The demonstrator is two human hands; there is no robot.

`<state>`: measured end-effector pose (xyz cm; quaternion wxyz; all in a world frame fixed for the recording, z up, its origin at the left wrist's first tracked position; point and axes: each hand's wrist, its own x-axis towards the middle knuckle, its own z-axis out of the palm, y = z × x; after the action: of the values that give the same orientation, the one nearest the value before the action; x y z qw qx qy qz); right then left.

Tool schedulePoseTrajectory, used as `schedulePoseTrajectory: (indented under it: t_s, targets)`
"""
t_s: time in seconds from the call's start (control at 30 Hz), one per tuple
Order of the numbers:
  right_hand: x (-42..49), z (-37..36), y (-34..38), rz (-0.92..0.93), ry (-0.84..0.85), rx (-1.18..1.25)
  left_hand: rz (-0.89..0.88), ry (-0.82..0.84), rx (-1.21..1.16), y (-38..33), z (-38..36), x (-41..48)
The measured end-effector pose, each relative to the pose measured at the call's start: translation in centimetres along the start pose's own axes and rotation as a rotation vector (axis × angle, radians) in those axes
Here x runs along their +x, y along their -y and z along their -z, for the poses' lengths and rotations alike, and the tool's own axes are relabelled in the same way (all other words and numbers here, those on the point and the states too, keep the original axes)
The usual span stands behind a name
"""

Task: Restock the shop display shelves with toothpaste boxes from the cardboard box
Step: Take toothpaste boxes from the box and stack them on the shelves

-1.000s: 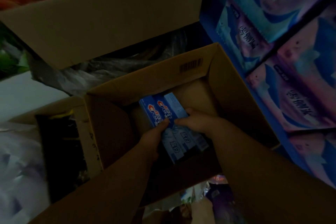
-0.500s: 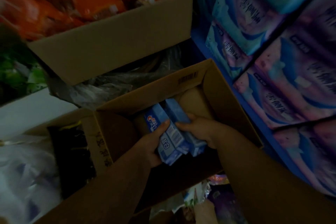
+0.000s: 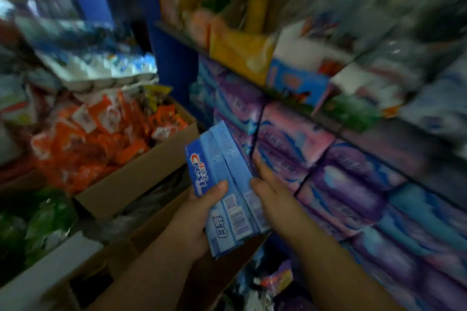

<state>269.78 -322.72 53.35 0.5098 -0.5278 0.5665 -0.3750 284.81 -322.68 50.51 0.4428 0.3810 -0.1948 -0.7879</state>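
A stack of toothpaste boxes (image 3: 222, 179) is gripped from beneath by the left hand (image 3: 197, 214), its thumb curled over the front face and its fingers hidden behind. The right hand (image 3: 270, 194) is laid flat against the stack's 3 o'clock side, fingers straight and together; nothing is pinched by it.

Half a second ago the stack was still held down inside the cardboard box (image 3: 159, 222). It is now raised clear of that box, which is seen only in part at 7 o'clock, and is held in front of the shelves (image 3: 358, 131) at 3 o'clock.

The boxes are light blue, long and slim, tilted with their far ends towards 11 o'clock. A red and white logo is shown on the side panel, a barcode on the face. The exact count cannot be told.
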Motion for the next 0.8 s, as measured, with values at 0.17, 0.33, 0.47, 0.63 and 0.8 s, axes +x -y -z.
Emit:
schedulePoseTrajectory:
  t_s: [0.17, 0.33, 0.47, 0.63, 0.8]
  targets:
    - [-6.3, 6.6, 10.5, 0.206, -0.135, 0.066, -0.121, 0.246, 0.038, -4.9, -10.6, -4.1]
    - [-12.6, 11.8, 17.5, 0.378, -0.251, 0.054, -0.203, 0.435, 0.122, -6.8, -19.9, -7.9]
    - [-17.7, 14.6, 19.3, 0.431, -0.336, 0.094, -0.253, 0.562, 0.156, -6.2, -24.9, -11.1]
    - [-24.3, 18.4, 20.3, 0.435, -0.388, 0.139, -0.266, 0.662, 0.166, -3.6, -30.1, -14.8]
    - [-31.3, 23.2, 21.6, 0.432, -0.462, 0.082, -0.264, 0.714, 0.202, 0.1, -36.1, -18.4]
